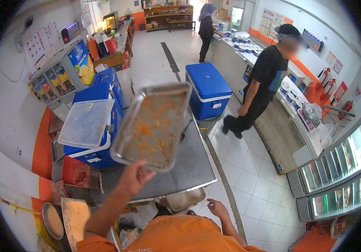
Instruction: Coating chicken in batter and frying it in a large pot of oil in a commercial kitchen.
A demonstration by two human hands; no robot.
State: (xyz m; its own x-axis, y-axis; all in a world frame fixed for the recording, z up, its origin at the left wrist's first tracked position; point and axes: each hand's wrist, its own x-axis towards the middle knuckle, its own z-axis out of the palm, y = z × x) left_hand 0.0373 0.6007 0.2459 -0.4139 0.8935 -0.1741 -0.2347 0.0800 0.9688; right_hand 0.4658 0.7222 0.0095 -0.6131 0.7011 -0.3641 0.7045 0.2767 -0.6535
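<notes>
My left hand grips the near rim of a rectangular metal tray, with orange food scraps stuck to its bottom. The tray is tilted and raised over a dark-topped metal table, and its outline is a little blurred. My right hand hangs low at my right side, fingers apart, holding nothing. By the table's near edge, lower down, another metal tray is partly hidden. A dark-handled utensil lies on the table, partly behind the raised tray.
Left stands a blue cooler box with a translucent plastic lid on top; another blue cooler stands beyond the table. A person in black walks at right; another works at the counter. Glass-doored coolers stand right.
</notes>
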